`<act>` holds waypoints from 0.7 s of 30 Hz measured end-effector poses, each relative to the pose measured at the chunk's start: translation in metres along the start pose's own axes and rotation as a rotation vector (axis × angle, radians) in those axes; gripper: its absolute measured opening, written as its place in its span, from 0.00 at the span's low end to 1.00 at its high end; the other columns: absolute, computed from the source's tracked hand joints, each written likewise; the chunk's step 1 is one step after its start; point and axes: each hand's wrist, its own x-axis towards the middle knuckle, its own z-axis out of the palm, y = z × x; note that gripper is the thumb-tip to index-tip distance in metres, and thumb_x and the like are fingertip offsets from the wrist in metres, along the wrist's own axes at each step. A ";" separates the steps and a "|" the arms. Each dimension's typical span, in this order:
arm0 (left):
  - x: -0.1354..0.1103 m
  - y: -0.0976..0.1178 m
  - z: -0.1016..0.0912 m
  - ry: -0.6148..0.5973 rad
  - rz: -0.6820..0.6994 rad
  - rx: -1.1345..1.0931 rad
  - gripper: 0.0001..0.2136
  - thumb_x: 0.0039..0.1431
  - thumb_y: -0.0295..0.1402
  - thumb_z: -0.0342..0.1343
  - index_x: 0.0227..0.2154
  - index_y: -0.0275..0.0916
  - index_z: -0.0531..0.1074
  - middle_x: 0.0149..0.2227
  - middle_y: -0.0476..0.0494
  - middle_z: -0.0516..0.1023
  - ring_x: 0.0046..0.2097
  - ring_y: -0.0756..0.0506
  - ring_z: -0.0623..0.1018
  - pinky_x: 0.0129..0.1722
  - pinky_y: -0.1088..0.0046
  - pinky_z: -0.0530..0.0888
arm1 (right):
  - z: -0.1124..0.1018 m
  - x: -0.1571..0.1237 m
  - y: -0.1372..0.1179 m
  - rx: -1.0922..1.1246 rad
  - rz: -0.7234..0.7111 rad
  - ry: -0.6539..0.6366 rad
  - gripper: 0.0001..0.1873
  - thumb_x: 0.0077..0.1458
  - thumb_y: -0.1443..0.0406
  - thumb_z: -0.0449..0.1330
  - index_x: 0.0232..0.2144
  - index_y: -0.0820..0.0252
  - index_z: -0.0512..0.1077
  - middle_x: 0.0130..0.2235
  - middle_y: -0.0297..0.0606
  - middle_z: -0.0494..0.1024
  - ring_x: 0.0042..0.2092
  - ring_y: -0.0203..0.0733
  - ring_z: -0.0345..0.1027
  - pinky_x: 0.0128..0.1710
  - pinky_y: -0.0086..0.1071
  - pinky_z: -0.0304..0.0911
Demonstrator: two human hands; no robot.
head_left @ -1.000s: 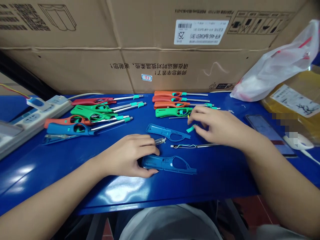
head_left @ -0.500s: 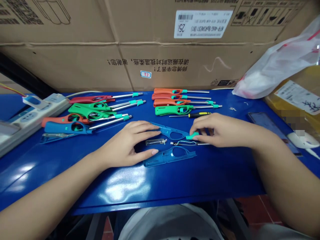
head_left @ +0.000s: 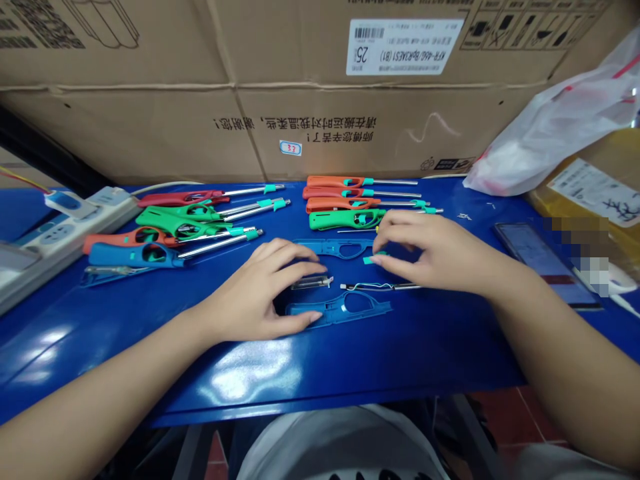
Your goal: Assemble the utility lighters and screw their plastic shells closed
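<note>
Right grip [head_left: 433,252]: closed, my thumb and forefinger pinching a turquoise plastic piece [head_left: 369,260] over the blue bench [head_left: 425,353].
Left grip [head_left: 263,293]: spread wide, my thumb at the near blue lighter shell [head_left: 360,307] and fingers by the far blue lighter shell [head_left: 343,250]; from my remote seat I cannot tell how firmly they press.
Turquoise piece: at the far shell's narrow right end, on its near side; my right hand is the closer, my left well off to the left.
Shell axes: both lie lengthwise left to right, narrow ends pointing right, the near one's tip angled slightly away from me.
Between the shells: a clear fuel reservoir [head_left: 309,284], partly covered by my left fingers, and, in line to its right, a wired metal tube [head_left: 405,287] reaching toward my right wrist.
Behind: a green lighter [head_left: 333,220] lies just beyond the far shell.
</note>
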 end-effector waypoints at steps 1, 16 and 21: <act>0.000 0.002 -0.001 -0.006 0.028 -0.025 0.22 0.61 0.44 0.64 0.54 0.40 0.74 0.54 0.38 0.76 0.54 0.39 0.74 0.55 0.59 0.69 | 0.000 -0.001 -0.004 0.047 -0.015 -0.061 0.09 0.64 0.60 0.60 0.39 0.57 0.77 0.42 0.39 0.78 0.42 0.43 0.73 0.42 0.35 0.63; -0.001 0.007 0.007 -0.006 -0.017 0.021 0.15 0.62 0.43 0.64 0.45 0.39 0.78 0.39 0.45 0.81 0.41 0.42 0.75 0.42 0.64 0.71 | 0.009 0.001 -0.005 0.227 -0.032 -0.233 0.05 0.62 0.68 0.57 0.35 0.58 0.72 0.35 0.35 0.75 0.35 0.37 0.67 0.34 0.30 0.59; -0.001 0.005 0.007 0.015 -0.029 0.026 0.16 0.63 0.44 0.63 0.46 0.39 0.77 0.41 0.44 0.81 0.41 0.43 0.75 0.42 0.64 0.71 | 0.006 0.000 -0.007 0.246 -0.037 -0.317 0.05 0.61 0.70 0.57 0.36 0.58 0.73 0.38 0.36 0.74 0.35 0.36 0.66 0.34 0.31 0.60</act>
